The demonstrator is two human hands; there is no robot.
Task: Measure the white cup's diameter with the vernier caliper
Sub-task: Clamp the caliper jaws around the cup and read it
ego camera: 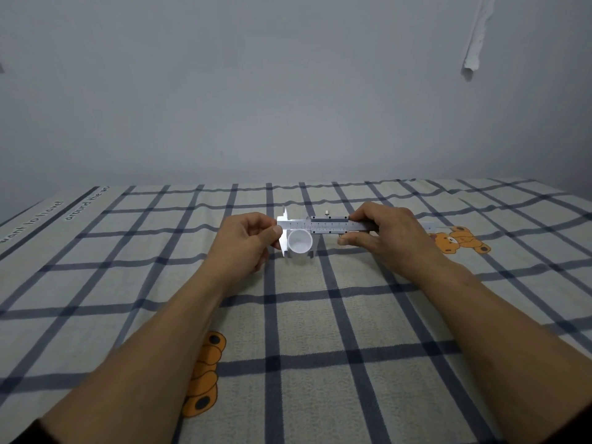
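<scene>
A small white cup (pixel 300 241) stands upright on the checked cloth, mouth up. The metal vernier caliper (pixel 323 225) lies level over it, with its two lower jaws on either side of the cup's rim. My left hand (pixel 248 243) pinches the caliper's fixed-jaw end between thumb and fingers. My right hand (pixel 382 233) grips the beam to the right of the slider, thumb underneath. The beam's far right end pokes out beyond my right hand.
The surface is a cloth (pixel 288 331) with dark blue checks and orange bear prints (pixel 461 240), (pixel 203 376). A grey wall rises behind its far edge, with a strip of peeling paper (pixel 474 43) at the upper right.
</scene>
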